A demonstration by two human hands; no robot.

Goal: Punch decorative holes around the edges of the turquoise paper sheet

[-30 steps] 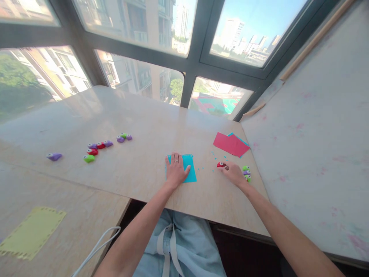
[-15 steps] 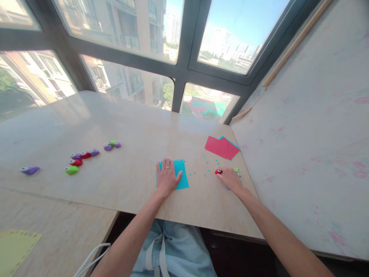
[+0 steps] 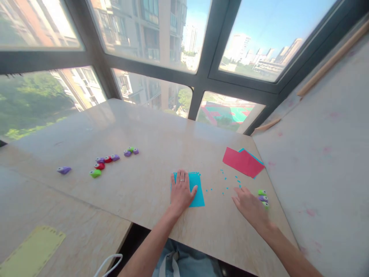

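My left hand (image 3: 181, 190) lies flat, fingers apart, on a blue paper square (image 3: 198, 191) near the table's front edge; a ring is on one finger. My right hand (image 3: 250, 207) rests palm down on the tabletop (image 3: 150, 138) with fingers spread. Just to its right, a green, a purple and another green small craft punch (image 3: 262, 198) sit in a row. Tiny blue paper bits (image 3: 227, 181) are scattered between the two hands. The red punch from the earlier frames is not in sight.
Red paper on a blue sheet (image 3: 242, 161) lies at the far right by the wall. Several purple, red and green punches (image 3: 105, 160) sit at mid-left. A yellow punched sheet (image 3: 31, 252) and a white cord (image 3: 108, 263) are near left. Windows stand behind.
My right hand has left the red punch and now lies flat nearer me, beside the row of punches. My left hand stays on the blue paper. The camera has shifted.
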